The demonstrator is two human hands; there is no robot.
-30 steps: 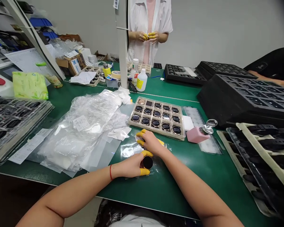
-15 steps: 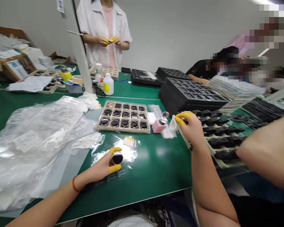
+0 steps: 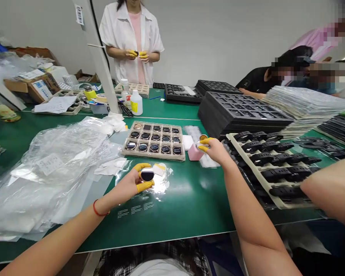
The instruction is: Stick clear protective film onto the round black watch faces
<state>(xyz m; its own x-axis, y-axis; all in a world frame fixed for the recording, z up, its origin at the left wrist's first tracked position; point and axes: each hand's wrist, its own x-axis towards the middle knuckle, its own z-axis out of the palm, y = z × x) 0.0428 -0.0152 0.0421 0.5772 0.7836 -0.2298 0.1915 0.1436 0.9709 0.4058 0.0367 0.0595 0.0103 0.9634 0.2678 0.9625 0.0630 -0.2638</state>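
Observation:
My left hand [image 3: 136, 179], in yellow finger covers, grips a round black watch face [image 3: 147, 174] above the green table. My right hand [image 3: 212, 148] is at the top of a pink bottle [image 3: 194, 152], its fingers pinched round something white that I cannot make out. The bottle's lid is tipped up. Behind my left hand lies a beige tray [image 3: 153, 155] with rows of round watch faces. A small white and yellow pad [image 3: 160, 169] rests on clear film beside the watch face. White pads lie left of the bottle.
Plastic bags [image 3: 60, 165] cover the left side. At the right are a tray of black watch straps [image 3: 258, 172] and stacked black trays [image 3: 218, 119]. A person's elbow [image 3: 330, 188] juts in at the right edge. Another person [image 3: 132, 42] stands across the table.
My right hand has moved left from the white tissue to the top of the pink bottle. My left hand has risen slightly with the watch face. The view has shifted.

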